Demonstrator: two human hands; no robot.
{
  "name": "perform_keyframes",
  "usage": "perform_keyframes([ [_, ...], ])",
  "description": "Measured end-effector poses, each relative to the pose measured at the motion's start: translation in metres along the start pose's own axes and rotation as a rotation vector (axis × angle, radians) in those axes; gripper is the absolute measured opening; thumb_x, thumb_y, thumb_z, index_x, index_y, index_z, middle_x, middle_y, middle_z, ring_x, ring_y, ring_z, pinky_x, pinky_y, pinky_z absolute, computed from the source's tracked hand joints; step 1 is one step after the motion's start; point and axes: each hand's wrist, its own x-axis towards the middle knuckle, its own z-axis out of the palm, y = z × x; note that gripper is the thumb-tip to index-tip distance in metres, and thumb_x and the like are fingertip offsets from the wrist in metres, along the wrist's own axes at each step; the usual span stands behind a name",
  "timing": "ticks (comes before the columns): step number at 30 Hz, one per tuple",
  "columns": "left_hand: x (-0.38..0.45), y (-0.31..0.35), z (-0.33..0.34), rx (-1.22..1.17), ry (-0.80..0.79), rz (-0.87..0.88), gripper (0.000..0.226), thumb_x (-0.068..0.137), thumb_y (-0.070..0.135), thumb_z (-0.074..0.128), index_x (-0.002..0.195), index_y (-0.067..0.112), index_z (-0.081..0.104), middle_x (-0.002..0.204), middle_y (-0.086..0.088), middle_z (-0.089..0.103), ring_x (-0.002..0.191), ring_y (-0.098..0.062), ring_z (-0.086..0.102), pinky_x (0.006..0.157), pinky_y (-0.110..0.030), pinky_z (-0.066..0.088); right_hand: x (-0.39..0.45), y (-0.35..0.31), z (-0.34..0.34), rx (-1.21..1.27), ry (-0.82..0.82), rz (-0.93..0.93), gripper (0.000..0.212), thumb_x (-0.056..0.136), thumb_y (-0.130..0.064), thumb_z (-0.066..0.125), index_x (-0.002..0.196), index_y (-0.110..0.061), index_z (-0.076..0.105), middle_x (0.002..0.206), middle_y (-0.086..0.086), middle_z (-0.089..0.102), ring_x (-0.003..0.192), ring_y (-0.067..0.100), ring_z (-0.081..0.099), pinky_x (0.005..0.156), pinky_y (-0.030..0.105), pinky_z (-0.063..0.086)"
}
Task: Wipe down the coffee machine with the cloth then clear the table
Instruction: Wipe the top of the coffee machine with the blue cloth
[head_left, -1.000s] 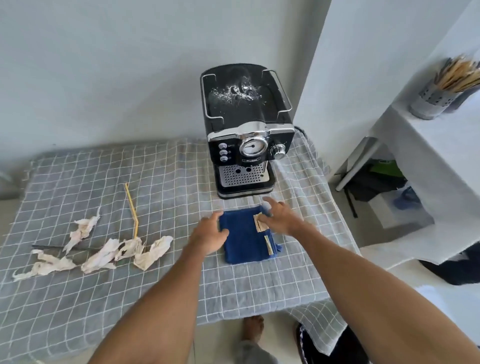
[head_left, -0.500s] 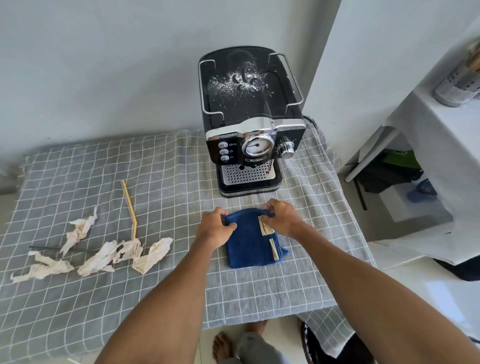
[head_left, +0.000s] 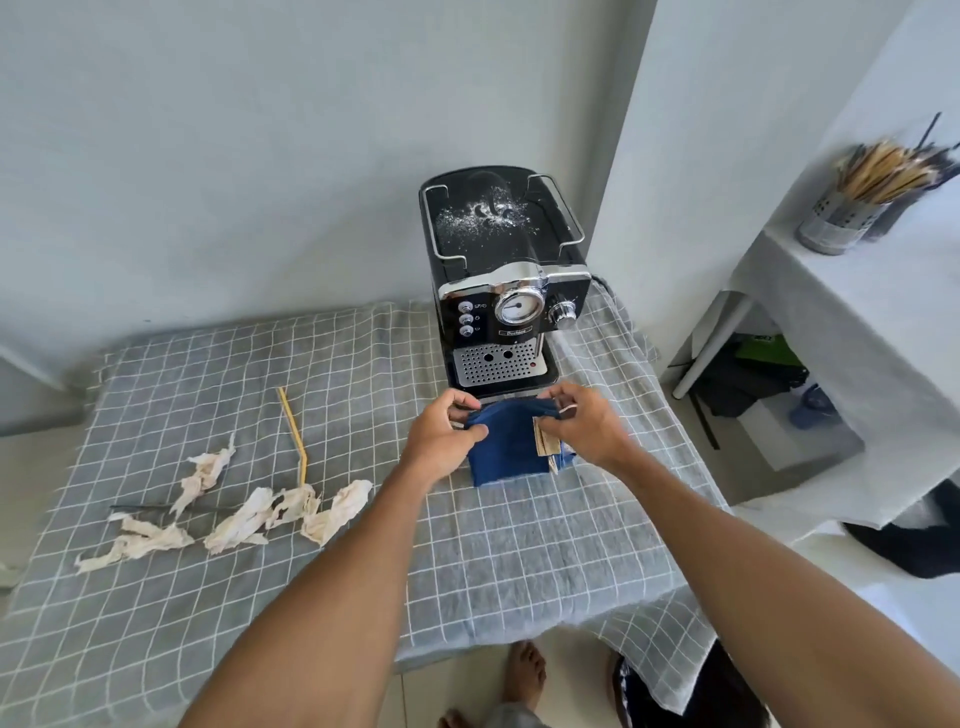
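Hands (head_left: 514, 431) now lifting cloth (head_left: 506, 441) far edge; previously flat.

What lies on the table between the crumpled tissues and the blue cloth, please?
Only bare checked tablecloth, crossed by the left forearm above it, in the head view. Tissues; blue cloth.

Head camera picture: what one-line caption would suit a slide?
Both hands, left hand and right hand, pinch the blue cloth before the powder-dusted coffee machine.

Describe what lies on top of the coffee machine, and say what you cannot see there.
White powder is scattered over the black top of the coffee machine, between two metal rails. The machine's back is out of view.
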Motion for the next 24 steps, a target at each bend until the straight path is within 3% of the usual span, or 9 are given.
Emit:
perform_keyframes([
  [5, -0.024, 0.035, -0.029, -0.033, 0.051, 0.138, 0.034, 0.079, 0.019, 0.085, 0.098, 0.037, 0.063, 0.094, 0.019, 0.07, 0.083, 0.001, 0.067, 0.071, -0.02, 0.051, -0.027, -0.041, -0.031, 0.009, 0.031, -0.101, 0.023, 0.091, -0.003, 0.072, 0.103, -0.022, 0.068, 0.098, 0.004, 0.069, 0.081, 0.014, 0.068, 0.057, 0.012, 0.05],
  [10, -0.039, 0.08, -0.062, -0.07, 0.097, 0.268, 0.03, 0.077, 0.02, 0.086, 0.097, 0.034, 0.068, 0.094, 0.018, 0.071, 0.088, -0.007, 0.068, 0.063, -0.013, 0.05, -0.045, -0.094, -0.057, -0.054, 0.07, -0.244, 0.023, 0.089, -0.005, 0.071, 0.105, -0.021, 0.072, 0.099, 0.005, 0.073, 0.086, 0.018, 0.069, 0.065, 0.021, 0.054],
  [14, -0.035, 0.12, -0.089, -0.095, 0.142, 0.338, 0.026, 0.072, 0.025, 0.088, 0.092, 0.033, 0.074, 0.089, 0.014, 0.074, 0.084, -0.015, 0.07, 0.08, -0.04, 0.061, -0.044, -0.132, -0.085, -0.063, 0.136, -0.328, 0.024, 0.087, -0.011, 0.071, 0.108, -0.021, 0.074, 0.101, 0.009, 0.074, 0.097, 0.028, 0.069, 0.088, 0.041, 0.057],
  [20, -0.011, 0.173, -0.119, -0.101, 0.164, 0.431, 0.027, 0.067, 0.036, 0.085, 0.09, 0.042, 0.073, 0.089, 0.017, 0.074, 0.086, -0.021, 0.073, 0.081, -0.043, 0.062, -0.007, -0.178, -0.121, -0.007, 0.175, -0.42, 0.022, 0.086, -0.013, 0.071, 0.102, -0.026, 0.077, 0.103, 0.011, 0.073, 0.082, 0.018, 0.066, 0.079, 0.037, 0.056],
  [24, 0.023, 0.206, -0.133, -0.123, 0.185, 0.439, 0.028, 0.064, 0.037, 0.084, 0.091, 0.036, 0.075, 0.091, 0.012, 0.075, 0.091, -0.026, 0.072, 0.082, -0.046, 0.061, 0.04, -0.2, -0.14, 0.017, 0.178, -0.426, 0.021, 0.083, -0.019, 0.07, 0.1, -0.03, 0.077, 0.102, 0.009, 0.073, 0.082, 0.015, 0.066, 0.079, 0.038, 0.057],
])
